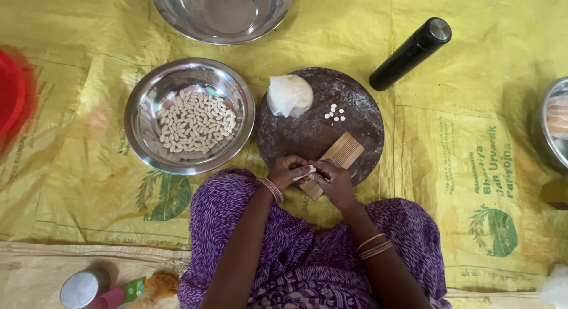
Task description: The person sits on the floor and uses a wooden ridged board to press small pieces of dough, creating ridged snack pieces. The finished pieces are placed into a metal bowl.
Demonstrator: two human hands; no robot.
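Both hands are meeting at the near edge of the round dark board [319,128], which serves as the landmark. Left of the board, a red thing [10,99] is being cut off by the frame edge, and the steel bowl of small pale shaped pieces [190,115] is sitting with its rim almost touching the board. Beyond that bowl, an empty steel bowl [222,13] is running out of view at the top. The left hand [288,171] is curling its fingers around a small white bit of dough [307,172], pinching it together with the right hand [332,182]; how much dough lies inside the fingers is hidden. Under the right hand a ridged wooden paddle [340,155] is lying slanted on the board, its near end covered. On the board's far side a dough lump [290,95] is resting, with a few tiny dough balls [335,112] to its right, leaving bare floured surface between. Right of the board, a black bottle [411,53] is lying well apart on the yellow sheet [449,143].
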